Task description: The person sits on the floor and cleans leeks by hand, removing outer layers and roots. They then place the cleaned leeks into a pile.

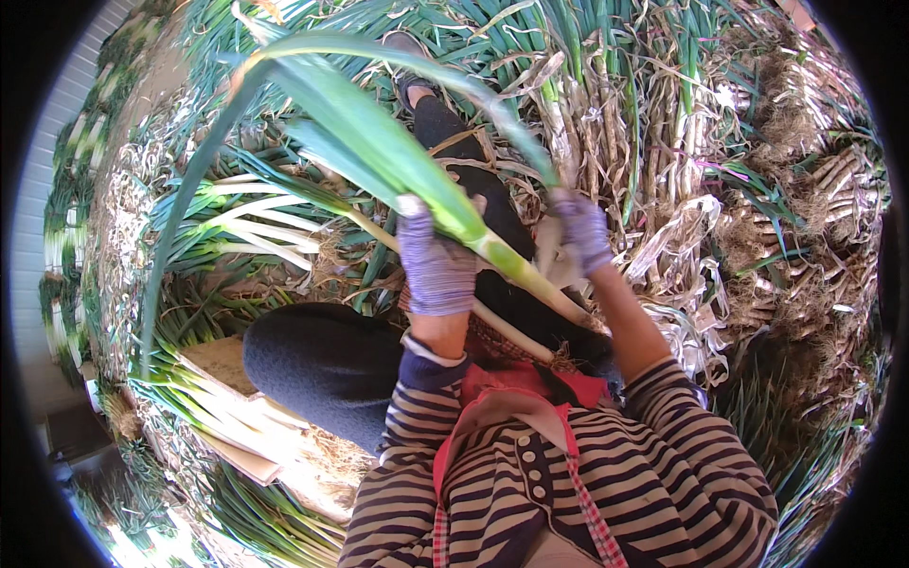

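Note:
A large green onion [490, 245] lies slanted across my lap, its leaves up and to the left and its pale root end low on the right. My left hand [437, 266], in a striped purple glove, grips it where the leaves meet the stalk. In a matching glove, my right hand [584, 231] closes on the end of a long bent leaf [454, 78] that arches over from the leaf tips; motion blurs it. Below the held stalk, a thinner green onion [508, 328] rests on my lap with its roots towards me, partly hidden behind my left hand.
White-stalked green onions [263, 220] lie in a pile to the left, with more on cardboard [245, 458] beside my knee. Untrimmed onions with dry husks [603, 135] cover the ground ahead. Root-end bundles [774, 270] are stacked at right. Loose peelings [682, 234] lie by my right arm.

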`<state>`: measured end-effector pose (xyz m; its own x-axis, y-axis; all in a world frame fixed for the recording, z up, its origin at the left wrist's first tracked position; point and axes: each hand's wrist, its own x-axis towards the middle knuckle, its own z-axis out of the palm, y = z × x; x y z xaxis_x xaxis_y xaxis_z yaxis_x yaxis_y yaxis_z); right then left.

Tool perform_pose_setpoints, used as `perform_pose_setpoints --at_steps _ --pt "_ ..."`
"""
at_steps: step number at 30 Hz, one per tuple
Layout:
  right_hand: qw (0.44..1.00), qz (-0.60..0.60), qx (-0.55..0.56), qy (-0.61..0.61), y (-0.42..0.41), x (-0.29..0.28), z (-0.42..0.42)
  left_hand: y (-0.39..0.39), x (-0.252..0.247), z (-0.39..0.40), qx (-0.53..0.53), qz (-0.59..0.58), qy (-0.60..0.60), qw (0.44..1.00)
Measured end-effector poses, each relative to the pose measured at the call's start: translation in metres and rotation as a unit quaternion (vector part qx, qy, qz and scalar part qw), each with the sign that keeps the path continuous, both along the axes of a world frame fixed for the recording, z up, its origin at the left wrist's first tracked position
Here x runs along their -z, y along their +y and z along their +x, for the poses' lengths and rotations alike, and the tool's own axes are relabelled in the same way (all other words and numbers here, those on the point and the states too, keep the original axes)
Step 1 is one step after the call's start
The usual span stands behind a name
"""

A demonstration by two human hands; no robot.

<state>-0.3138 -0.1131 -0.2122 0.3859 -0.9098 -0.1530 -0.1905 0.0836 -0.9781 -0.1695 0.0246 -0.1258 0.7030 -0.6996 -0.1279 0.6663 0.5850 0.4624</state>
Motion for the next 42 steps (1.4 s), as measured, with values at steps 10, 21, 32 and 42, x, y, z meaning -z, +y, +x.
perform_pose_setpoints --at_steps 10,21,32,42 --pt "0.847 -0.309 -0.243 0.358 -0.013 -0.070 -0.094 -0.033 -0.008 0.058 0.257 -0.358 -0.041 0.897" --pt "0.885 -0.346 -0.278 0.140 0.055 -0.089 0.053 -0.004 -0.015 0.028 0.012 -0.036 0.011 0.999" --pt "0.957 -0.143 -0.208 0.143 0.021 -0.055 0.017 -0.002 0.020 0.049 0.131 -0.161 0.037 0.977" --pt "0.921 -0.311 -0.234 0.018 0.064 -0.086 0.047 -0.009 0.013 0.043 0.125 -0.128 -0.100 0.979"
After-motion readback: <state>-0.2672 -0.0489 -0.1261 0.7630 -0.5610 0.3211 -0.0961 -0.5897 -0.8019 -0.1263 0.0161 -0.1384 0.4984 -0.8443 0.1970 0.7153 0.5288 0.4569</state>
